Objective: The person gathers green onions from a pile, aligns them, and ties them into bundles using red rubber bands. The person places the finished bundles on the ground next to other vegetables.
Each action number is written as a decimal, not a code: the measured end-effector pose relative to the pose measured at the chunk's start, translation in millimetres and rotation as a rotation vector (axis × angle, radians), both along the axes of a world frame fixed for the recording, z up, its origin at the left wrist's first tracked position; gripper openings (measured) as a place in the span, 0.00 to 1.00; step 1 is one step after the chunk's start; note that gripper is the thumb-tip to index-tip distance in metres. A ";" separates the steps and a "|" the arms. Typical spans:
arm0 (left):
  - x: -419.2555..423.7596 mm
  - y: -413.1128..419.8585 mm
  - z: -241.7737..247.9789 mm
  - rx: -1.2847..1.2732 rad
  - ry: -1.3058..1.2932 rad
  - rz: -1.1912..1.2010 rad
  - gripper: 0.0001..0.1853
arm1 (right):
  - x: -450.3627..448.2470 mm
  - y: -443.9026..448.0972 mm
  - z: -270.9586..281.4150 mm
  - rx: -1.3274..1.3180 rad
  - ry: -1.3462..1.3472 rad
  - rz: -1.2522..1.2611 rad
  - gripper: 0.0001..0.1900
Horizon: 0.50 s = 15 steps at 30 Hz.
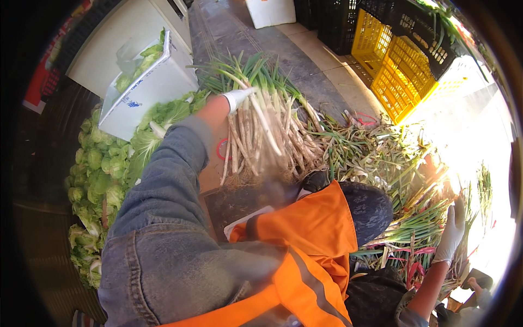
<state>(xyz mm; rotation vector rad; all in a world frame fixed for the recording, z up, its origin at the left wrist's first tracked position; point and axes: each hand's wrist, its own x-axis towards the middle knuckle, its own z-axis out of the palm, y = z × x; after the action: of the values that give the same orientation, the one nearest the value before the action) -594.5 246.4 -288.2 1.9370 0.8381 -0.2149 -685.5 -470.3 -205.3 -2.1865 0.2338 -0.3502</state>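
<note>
My left hand (242, 98), in a white glove, is shut on a pale, cleaned green onion stalk (267, 130). It hangs over a heap of long green onions (296, 141), whose green tops point away and whose soil-stained roots lie toward me. Far to the right, my right hand (450, 234), also gloved, is beside a pile of loose green onions (421, 225) bound in places with red ties (416, 267). Strong glare washes out its fingertips, so I cannot tell whether it holds anything.
Stripped leaves (359, 159) litter the floor between the piles. At left, green leafy heads (94, 159) are stacked beside a white foam box (153, 90). A red tape roll (223, 149) lies by the onion roots. Yellow crates (402, 75) stand at upper right.
</note>
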 end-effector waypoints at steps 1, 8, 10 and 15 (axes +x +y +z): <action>-18.1 8.2 -2.4 0.370 0.208 -0.021 0.53 | -3.2 -5.4 -3.5 -0.024 -0.018 0.035 0.25; -32.8 -145.1 125.8 1.072 0.028 -1.371 0.16 | -17.0 -30.7 -22.8 0.026 0.057 0.026 0.22; -60.1 -233.0 169.4 1.235 -0.433 -1.669 0.11 | -23.7 -39.0 -34.6 -0.179 0.103 0.009 0.23; -184.2 -375.4 230.9 0.989 -0.885 -2.248 0.06 | -48.4 -64.3 -72.4 -0.715 0.597 0.131 0.26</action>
<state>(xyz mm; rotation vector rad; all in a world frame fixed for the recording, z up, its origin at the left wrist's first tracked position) -778.7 -129.0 -57.2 2.4017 -2.3884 -0.1446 -733.9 -534.6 -277.7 -2.9568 0.3210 0.3691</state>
